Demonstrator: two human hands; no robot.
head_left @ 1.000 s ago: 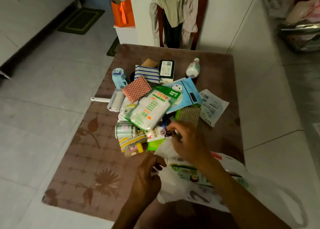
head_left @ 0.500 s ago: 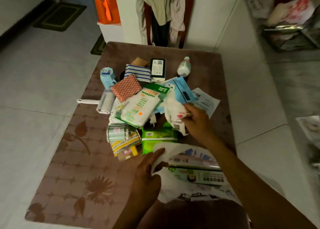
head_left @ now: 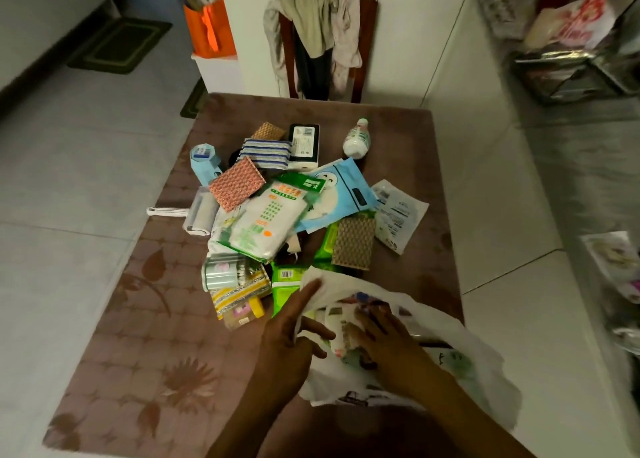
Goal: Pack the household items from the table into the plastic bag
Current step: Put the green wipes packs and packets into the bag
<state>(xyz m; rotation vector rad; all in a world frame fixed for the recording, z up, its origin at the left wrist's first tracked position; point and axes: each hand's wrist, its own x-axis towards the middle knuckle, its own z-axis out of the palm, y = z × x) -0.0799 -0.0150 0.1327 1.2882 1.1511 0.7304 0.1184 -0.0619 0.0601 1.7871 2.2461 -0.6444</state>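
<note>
The white plastic bag (head_left: pixel 460 357) lies at the near right of the brown-clothed table (head_left: pixel 138 319), with packets inside it. My left hand (head_left: pixel 291 343) holds the bag's left rim, its index finger stretched up along the edge. In the bag's mouth, my right hand (head_left: pixel 384 340) grips a white crinkled packet (head_left: pixel 337 333). Beyond the bag lies a pile: a white-green pack (head_left: pixel 266 222), a blue pouch (head_left: pixel 341 191), a brown sponge (head_left: pixel 353 246), green wipes (head_left: pixel 285 284), a pink sponge (head_left: pixel 237 187), a swab can (head_left: pixel 223 274) and a small bottle (head_left: pixel 356 139).
A lint roller (head_left: pixel 197 215) sticks out left of the pile and a clear packet (head_left: pixel 398 211) lies to its right. Behind the table stand a chair draped with clothes (head_left: pixel 318 24) and an orange bag (head_left: pixel 207 17). Tiled floor lies on both sides.
My right hand took a white crinkled packet from the pile and brought it back into the bag's mouth. My left hand stayed at the bag's rim.
</note>
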